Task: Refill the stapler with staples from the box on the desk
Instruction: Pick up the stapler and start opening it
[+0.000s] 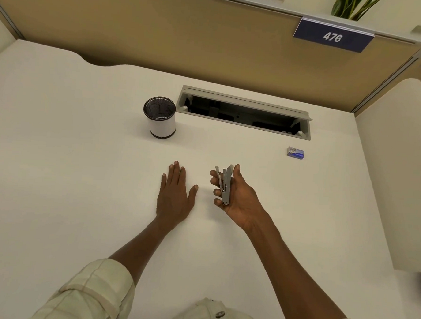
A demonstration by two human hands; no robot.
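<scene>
My right hand (239,197) holds a small grey metal stapler (224,184) above the white desk (83,152), fingers curled round its left side and thumb along the right. The stapler points away from me and its top arm looks slightly parted from the base at the far end. My left hand (176,194) rests flat on the desk with straight fingers, just left of the stapler. A small blue box of staples (295,153) lies on the desk, farther away and to the right of my right hand.
A mesh pen cup (160,117) with a white wrap stands behind my left hand. An open cable hatch (243,112) is set into the desk at the back. Tan partition walls enclose the desk; a sign reads 476 (333,37).
</scene>
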